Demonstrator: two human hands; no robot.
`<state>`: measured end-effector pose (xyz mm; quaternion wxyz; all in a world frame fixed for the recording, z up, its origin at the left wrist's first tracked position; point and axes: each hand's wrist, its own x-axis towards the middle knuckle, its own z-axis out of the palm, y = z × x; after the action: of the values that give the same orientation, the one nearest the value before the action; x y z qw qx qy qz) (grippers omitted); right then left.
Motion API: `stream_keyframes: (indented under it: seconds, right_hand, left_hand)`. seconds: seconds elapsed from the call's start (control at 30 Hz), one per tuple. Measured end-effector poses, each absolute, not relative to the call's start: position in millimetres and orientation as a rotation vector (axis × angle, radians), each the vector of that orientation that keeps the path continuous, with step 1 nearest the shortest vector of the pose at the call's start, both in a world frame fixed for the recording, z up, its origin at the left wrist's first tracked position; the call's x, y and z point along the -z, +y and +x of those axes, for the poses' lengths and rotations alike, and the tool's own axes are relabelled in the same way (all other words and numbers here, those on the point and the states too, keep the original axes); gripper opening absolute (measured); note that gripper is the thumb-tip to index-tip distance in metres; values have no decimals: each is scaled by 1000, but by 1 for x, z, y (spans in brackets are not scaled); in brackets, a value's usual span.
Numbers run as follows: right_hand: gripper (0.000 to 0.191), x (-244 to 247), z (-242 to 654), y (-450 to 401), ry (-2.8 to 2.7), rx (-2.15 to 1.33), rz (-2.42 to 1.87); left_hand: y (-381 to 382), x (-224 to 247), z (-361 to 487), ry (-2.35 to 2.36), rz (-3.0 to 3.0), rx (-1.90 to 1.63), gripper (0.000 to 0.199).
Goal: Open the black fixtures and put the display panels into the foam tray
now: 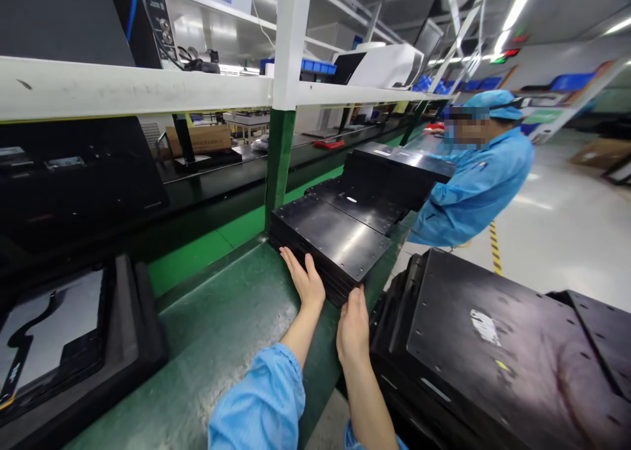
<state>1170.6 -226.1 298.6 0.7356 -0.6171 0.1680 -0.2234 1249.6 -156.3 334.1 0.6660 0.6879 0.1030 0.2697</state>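
A stack of flat black panels lies on the green bench, beside the green and white post. My left hand rests against the front side of the stack, its fingers stretched out and the thumb raised. Near the stack's front right corner is my right hand, its fingertips touching the edge and its fingers close together. Neither hand is wrapped round anything. More black panels lie behind this stack, with a higher pile beyond them.
Large black trays are stacked at the right, close to my right forearm. A dark foam-edged tray with a screen part sits at the left. The post rises behind the stack. A person in blue stands further back.
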Motion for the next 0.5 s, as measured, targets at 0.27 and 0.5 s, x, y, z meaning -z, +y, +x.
stream_keyframes:
  seconds: [0.27, 0.5]
  right_hand:
    - [102, -299, 1167, -230, 379, 447, -1435]
    - [108, -301, 1169, -237, 332, 468, -1531]
  left_hand:
    - [-160, -336, 1245, 263, 1551, -633, 91]
    - [-171, -337, 1230, 253, 1582, -588, 92]
